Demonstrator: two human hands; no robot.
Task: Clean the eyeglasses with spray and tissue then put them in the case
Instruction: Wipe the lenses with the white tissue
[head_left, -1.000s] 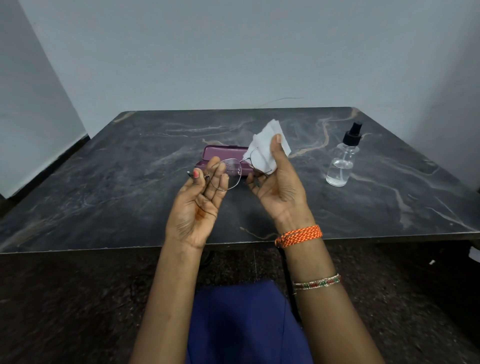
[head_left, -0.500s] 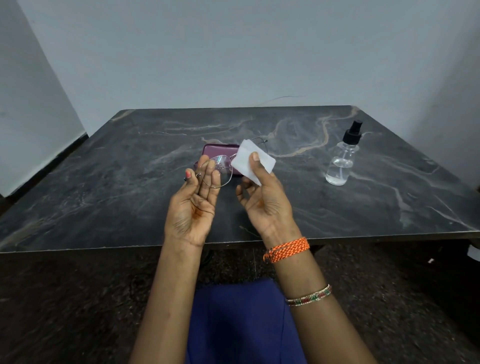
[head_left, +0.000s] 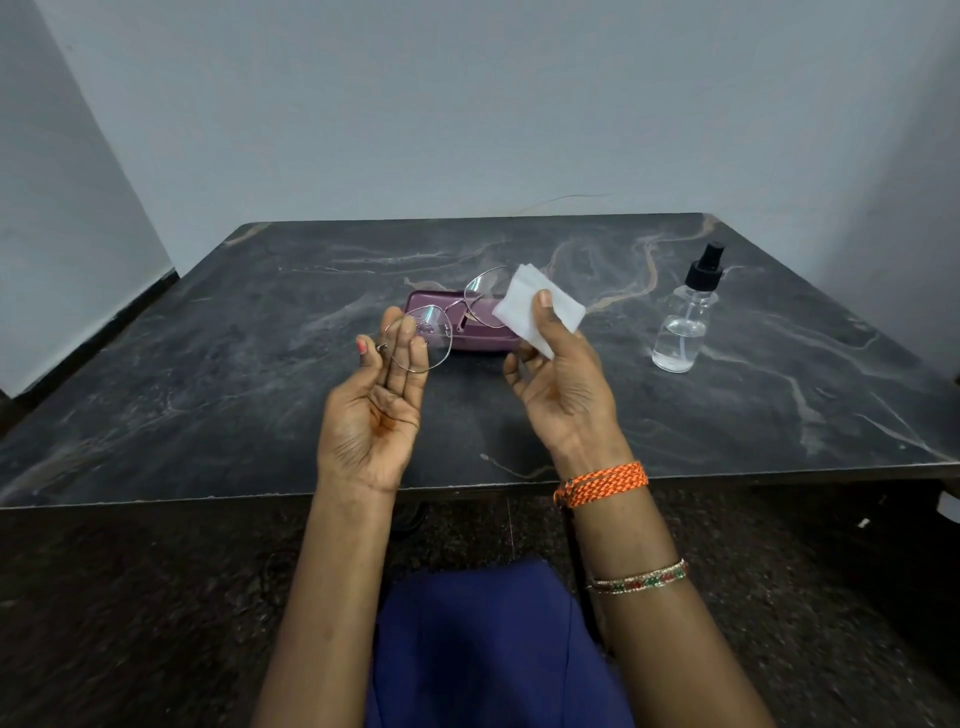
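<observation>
My left hand (head_left: 376, 410) holds the thin-rimmed eyeglasses (head_left: 441, 325) by the left lens, fingers behind it and thumb at the frame's edge. The other lens sticks up toward the right. My right hand (head_left: 558, 384) pinches a folded white tissue (head_left: 540, 306) between thumb and fingers, just right of the glasses and apart from the lens. A closed purple case (head_left: 478, 338) lies on the dark marble table (head_left: 208, 389) behind both hands. A clear spray bottle (head_left: 685, 322) with a black nozzle stands upright at the right.
The table's front edge runs just under my wrists. Pale walls close in behind and to the left. A dark speckled floor and blue cloth on my lap lie below.
The tissue has come off the right lens and my right hand has drawn a little to the right. My left hand has tilted the glasses so the far lens points up.
</observation>
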